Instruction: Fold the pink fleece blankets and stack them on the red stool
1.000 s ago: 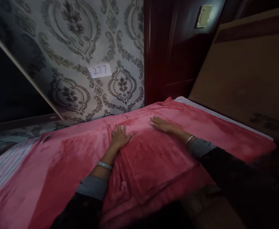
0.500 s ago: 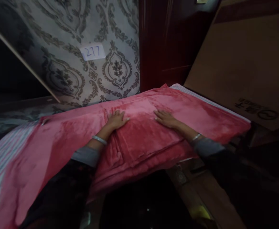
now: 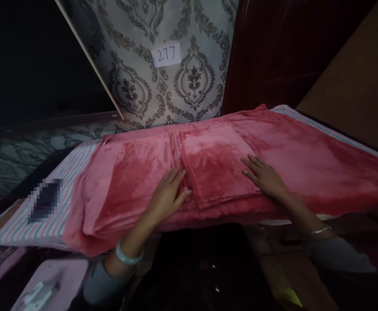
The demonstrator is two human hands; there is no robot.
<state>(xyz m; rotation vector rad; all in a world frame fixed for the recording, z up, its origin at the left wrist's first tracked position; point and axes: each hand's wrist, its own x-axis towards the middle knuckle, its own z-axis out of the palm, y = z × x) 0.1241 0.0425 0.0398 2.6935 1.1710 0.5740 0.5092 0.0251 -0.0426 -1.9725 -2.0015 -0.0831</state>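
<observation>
Pink plush fabric (image 3: 137, 172) lies spread over a board or table covered in striped cloth (image 3: 75, 172). On top of it is a folded square of the same plush (image 3: 215, 160), with a narrow gap at its left side. My left hand (image 3: 168, 194) is over that gap, fingers apart, near the square's left edge. My right hand (image 3: 262, 175) rests flat with fingers spread at the square's right edge. Neither hand grips anything.
A paper marked 277 (image 3: 166, 55) is on the patterned wall. A cardboard box (image 3: 357, 82) leans at the right. At lower left is a pinkish panel (image 3: 62, 280) with a pale object on it. A dark panel (image 3: 46, 65) stands at back left.
The view has swung left and down. Both hands have drawn back toward me across the plush, from the middle of the square to nearer its front, and the right hand is farther right.
</observation>
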